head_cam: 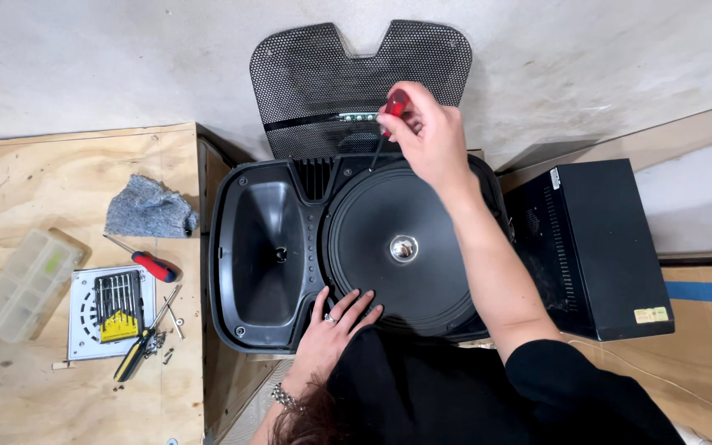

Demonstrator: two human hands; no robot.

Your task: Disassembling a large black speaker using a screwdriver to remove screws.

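Head view looks straight down on a large black speaker cabinet [290,247] lying on its back, its face open: a round woofer cone [389,272] with a shiny centre cap fills the right part and a deep horn opening [267,247] the left. Beyond the cabinet, on the grey concrete floor [84,66], lies the perforated black metal grille [323,82], touching the cabinet's far edge. To the right stands a black metal box [595,247] with a vented side, just beside the cabinet. To the left is a plywood table [26,181] carrying the smaller things.

The right hand [426,136] is clenched around the red handle of a screwdriver [387,119], whose thin shaft runs down to the woofer's far rim, the tip at the frame edge. The left hand [335,317] lies released, fingers spread flat on the near rim of the woofer, a ring on one finger and a bracelet at the wrist.

On the table, a crumpled grey cloth [148,208] sits near the cabinet. Below it lies a second red-handled screwdriver [146,262], then a white vented plate [109,313] bearing a yellow-and-black case of small drivers [119,306]. A clear plastic compartment box [22,284] lies to the left. A yellow-and-black handled tool [143,339] and a few loose screws [166,350] rest beside the plate.
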